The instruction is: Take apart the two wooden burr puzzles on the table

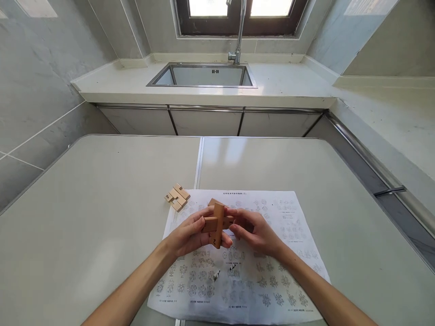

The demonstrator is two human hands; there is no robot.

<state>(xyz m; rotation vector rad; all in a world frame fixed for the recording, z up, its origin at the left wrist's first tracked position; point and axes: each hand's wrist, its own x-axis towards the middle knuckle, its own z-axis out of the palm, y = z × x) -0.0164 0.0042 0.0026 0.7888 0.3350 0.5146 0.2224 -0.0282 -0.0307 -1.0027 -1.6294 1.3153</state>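
We hold the wooden puzzle (216, 222) between both hands above the instruction sheet (238, 271): left hand (190, 235) and right hand (253, 231) clamped on it, its longest piece standing roughly upright.

Two hands, left (190, 235) and right (254, 232), both closed on one crossed wooden puzzle assembly (216, 222); piece count within it unclear, at least three bars. One loose cluster of pale wooden pieces (177, 197) up and left of the grip; about three, number uncertain. One printed instruction sheet (272, 271) directly beneath the grip. One sink (204, 76), one tap (238, 31), well beyond it.
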